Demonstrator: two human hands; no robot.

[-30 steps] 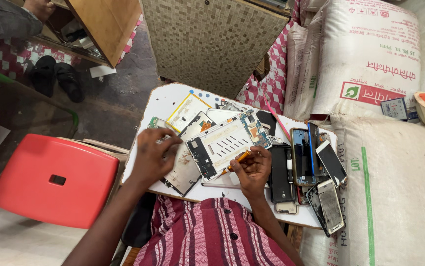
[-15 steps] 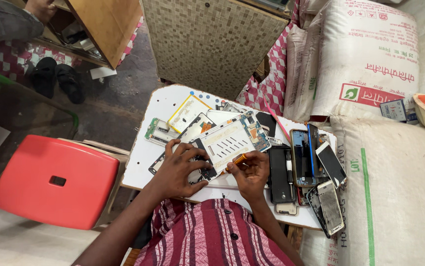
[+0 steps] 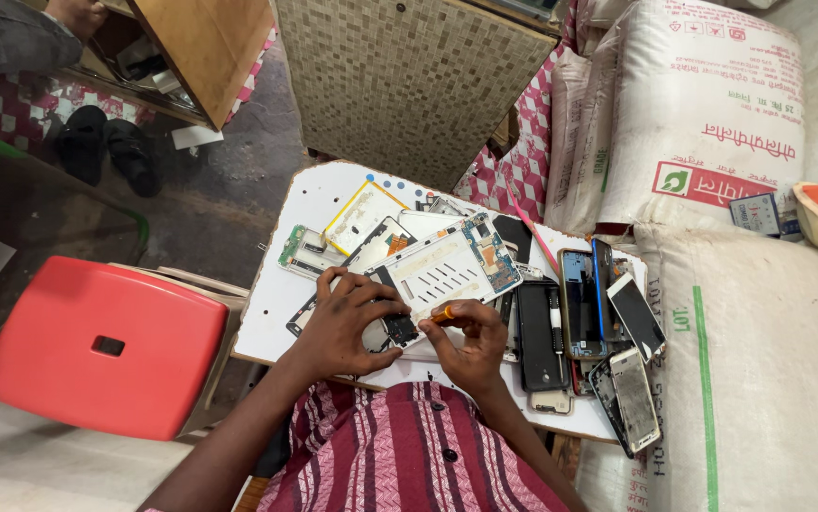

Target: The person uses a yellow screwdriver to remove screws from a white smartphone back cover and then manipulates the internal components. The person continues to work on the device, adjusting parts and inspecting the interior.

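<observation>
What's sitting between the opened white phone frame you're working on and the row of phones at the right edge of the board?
In the head view, a black phone lies face down between the white phone frame and the row of phones, with a slim white-handled tool resting on it.

Dim concrete floor (image 3: pixel 229 190) at upper left; red plastic stool (image 3: pixel 105 346) at lower left; tiled panel (image 3: pixel 409 76) at top centre; white woven sacks (image 3: pixel 712 114) stacked down the right side.

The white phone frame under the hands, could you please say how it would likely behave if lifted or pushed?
The white phone frame looks thin and flat, so probably light and fairly stiff. Its exposed circuit board suggests fragility. Resting on other loose parts, it may slide unless the left hand steadies it.
</observation>
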